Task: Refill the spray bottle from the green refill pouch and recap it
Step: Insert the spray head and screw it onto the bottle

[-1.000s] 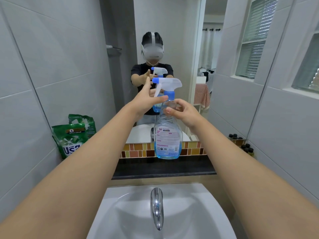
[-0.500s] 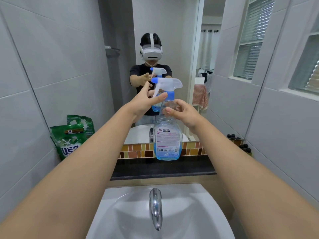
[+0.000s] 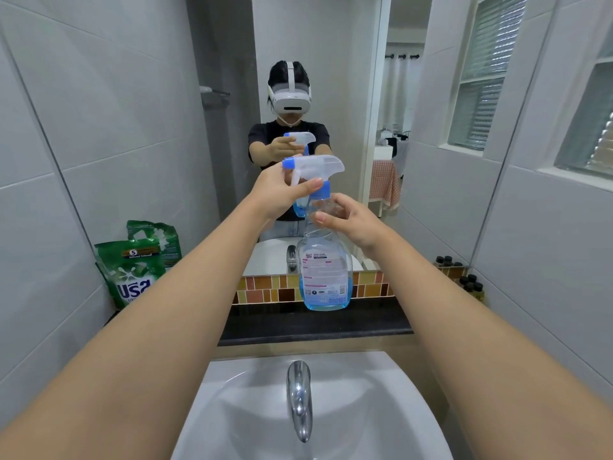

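Here the left hand [image 3: 278, 190] pinched the trigger head [image 3: 313, 167], the right hand [image 3: 348, 220] clasped the spray bottle [image 3: 323, 277] neck; a jerky twist could have tipped it off the ledge [image 3: 265, 322].

Spray bottle [image 3: 324, 270]: one
Green pouch [image 3: 132, 273]: one
Hands: two, left [image 3: 282, 190], right [image 3: 348, 224]
Tap [image 3: 299, 398]: one
Sink [image 3: 381, 410]: one
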